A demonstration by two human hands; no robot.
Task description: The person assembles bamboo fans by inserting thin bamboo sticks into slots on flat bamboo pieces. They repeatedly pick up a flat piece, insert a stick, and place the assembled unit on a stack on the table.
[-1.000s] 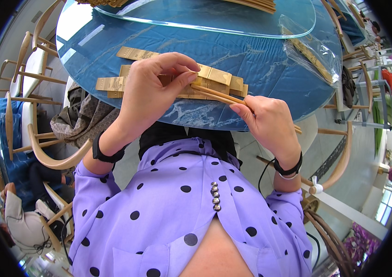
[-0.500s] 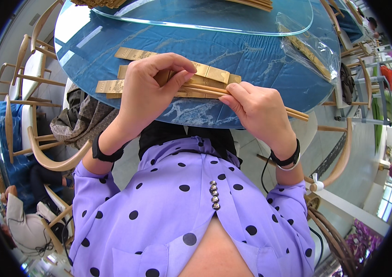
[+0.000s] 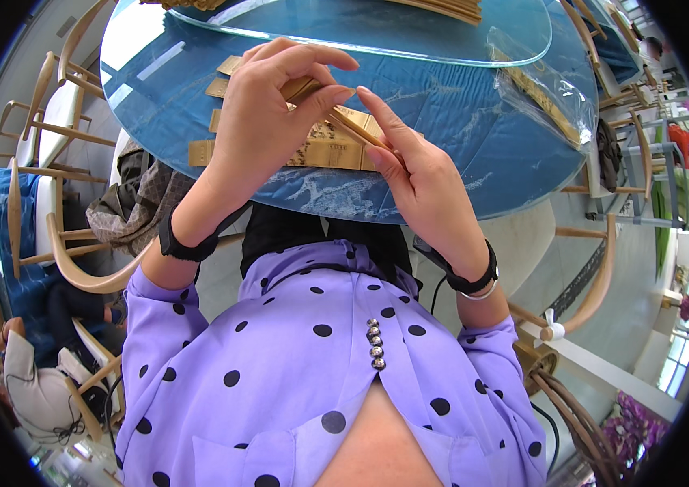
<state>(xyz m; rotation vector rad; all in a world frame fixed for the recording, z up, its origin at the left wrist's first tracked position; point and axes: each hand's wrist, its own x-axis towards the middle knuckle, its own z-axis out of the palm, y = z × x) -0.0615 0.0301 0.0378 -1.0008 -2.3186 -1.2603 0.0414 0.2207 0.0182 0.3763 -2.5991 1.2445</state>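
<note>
A pair of light wooden chopsticks [image 3: 350, 124] slants between my hands, above the blue round table. My left hand [image 3: 259, 122] is closed round their upper end, its index finger stretched out above the thumb. Near the lower end, my right hand [image 3: 422, 166] grips them between thumb and fingers, the index finger pointing toward the left thumb. Beneath the hands, several gold paper chopstick sleeves [image 3: 332, 154] lie side by side on the table, partly hidden by my left hand and wrist.
A clear glass turntable [image 3: 361, 50] covers the table's far part, with a bundle of chopsticks [image 3: 446, 8] on it. A clear plastic bag [image 3: 551, 101] holding gold sleeves lies at the right. Wooden chairs [image 3: 68, 235] stand around; a patterned brown bag [image 3: 137, 211] rests at the left.
The chopsticks have lifted off the sleeves and turned to a steeper slant. My left hand has risen; my right hand has shifted left, and its index finger is now extended.
</note>
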